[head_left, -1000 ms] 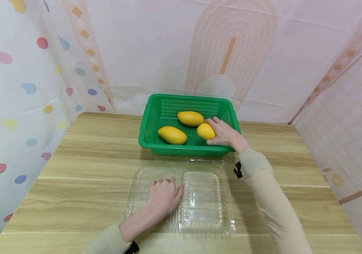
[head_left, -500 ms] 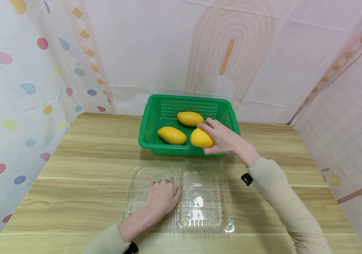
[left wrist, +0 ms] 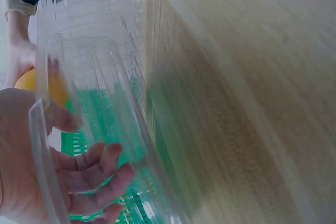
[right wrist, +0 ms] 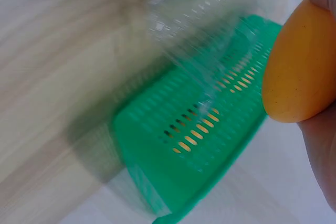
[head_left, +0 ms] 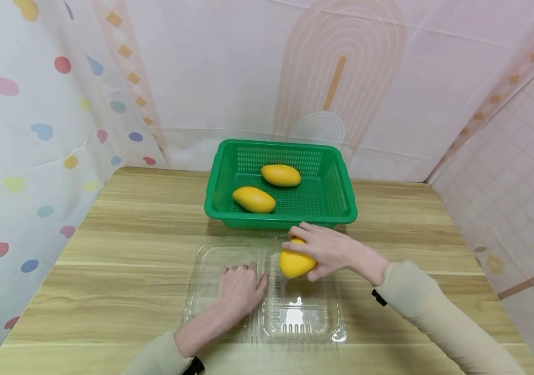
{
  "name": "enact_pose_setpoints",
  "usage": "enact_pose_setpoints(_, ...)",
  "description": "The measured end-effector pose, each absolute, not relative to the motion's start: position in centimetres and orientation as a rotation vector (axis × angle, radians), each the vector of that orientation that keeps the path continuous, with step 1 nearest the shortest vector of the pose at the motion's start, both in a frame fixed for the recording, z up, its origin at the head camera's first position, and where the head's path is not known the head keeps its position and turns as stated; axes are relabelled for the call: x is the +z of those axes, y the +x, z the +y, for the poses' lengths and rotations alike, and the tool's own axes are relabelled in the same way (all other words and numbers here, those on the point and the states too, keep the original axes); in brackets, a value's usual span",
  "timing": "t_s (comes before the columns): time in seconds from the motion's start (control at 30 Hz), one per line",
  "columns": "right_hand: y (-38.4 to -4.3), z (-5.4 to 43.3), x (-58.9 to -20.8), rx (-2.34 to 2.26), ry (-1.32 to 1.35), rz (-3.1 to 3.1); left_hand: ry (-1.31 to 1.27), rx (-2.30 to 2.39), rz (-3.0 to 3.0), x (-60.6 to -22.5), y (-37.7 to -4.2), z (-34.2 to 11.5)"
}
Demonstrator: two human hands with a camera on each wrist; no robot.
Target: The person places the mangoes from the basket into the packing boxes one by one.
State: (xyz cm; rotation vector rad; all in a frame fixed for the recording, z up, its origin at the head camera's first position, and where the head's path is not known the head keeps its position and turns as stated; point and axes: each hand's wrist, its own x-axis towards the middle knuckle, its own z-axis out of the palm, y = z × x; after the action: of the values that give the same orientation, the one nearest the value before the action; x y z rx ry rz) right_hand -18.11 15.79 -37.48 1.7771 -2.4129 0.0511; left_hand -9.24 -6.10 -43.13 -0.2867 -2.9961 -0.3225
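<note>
In the head view a yellow mango (head_left: 297,260) is gripped by my right hand (head_left: 330,252), held over the right half of a clear plastic clamshell box (head_left: 295,307). The right wrist view shows that mango (right wrist: 302,64) up close, between thumb and fingers. My left hand (head_left: 240,286) rests on the box's left half near the hinge, fingers loosely bent. Through the clear plastic, the left wrist view shows these fingers (left wrist: 94,177). Two more mangoes lie in the green basket behind: one at the back (head_left: 281,175), one nearer the front left (head_left: 254,200).
The green plastic basket (head_left: 281,221) stands just beyond the clamshell, close to the back of the wooden table (head_left: 140,250). Patterned cloth (head_left: 229,67) hangs behind the table and along both sides.
My right hand has lifted the mango out of the basket and brought it toward me, over the box's right half. The left hand stays in place.
</note>
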Motion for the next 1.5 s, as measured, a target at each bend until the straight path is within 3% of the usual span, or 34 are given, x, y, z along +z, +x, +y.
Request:
enact_pose_setpoints(0.63, -15.8, 16.2, -39.8, -0.463, 1.819, -2.657, -0.307, -0.353, -2.989, -43.1, -9.3, -6.2)
enact_pose_setpoints(1.5, -15.8, 16.4, -38.8, -0.484, 1.766, -2.752, -0.340, -0.372, -2.960, -43.1, -9.4, -6.2)
